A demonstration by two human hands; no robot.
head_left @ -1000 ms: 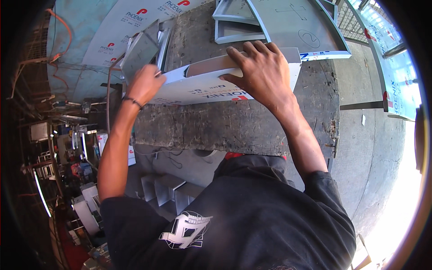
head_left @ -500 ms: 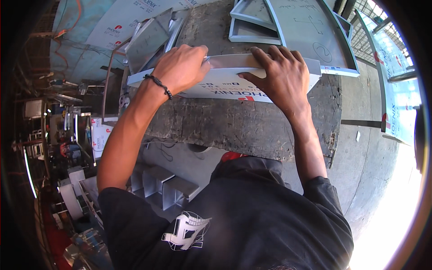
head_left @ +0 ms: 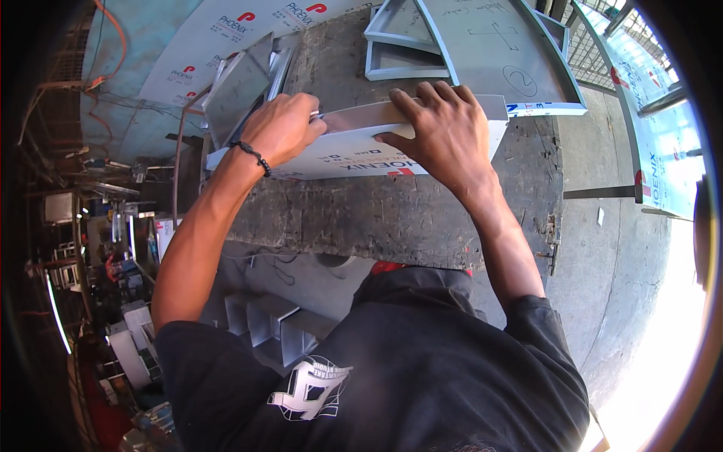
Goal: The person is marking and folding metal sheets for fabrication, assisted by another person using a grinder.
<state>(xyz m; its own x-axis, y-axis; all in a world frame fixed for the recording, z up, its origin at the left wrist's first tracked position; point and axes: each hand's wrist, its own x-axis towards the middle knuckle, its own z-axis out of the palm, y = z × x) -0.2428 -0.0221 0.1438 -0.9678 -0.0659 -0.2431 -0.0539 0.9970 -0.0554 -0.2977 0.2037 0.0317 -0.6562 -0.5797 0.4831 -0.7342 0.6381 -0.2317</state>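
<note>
Under right hand [head_left: 448, 135]: smooth, film-faced metal piece [head_left: 343, 161] | below left hand [head_left: 282, 129]: rough, scarred, wood-looking bench top [head_left: 354, 218] | beyond right hand: dull grey metal sheet [head_left: 486, 64]

A worn, splintered dark-grey wooden surface [head_left: 376, 218] stands on a cracked grey concrete floor [head_left: 591, 271], with daylight glaring at lower right. Pale teal panelling [head_left: 132, 60] spans the upper left; below, a thin white light strip [head_left: 57, 313] glows amid dim clutter.

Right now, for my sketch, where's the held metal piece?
Head view, upper middle: the metal piece is over the workbench, under the left hand and right hand.
</note>
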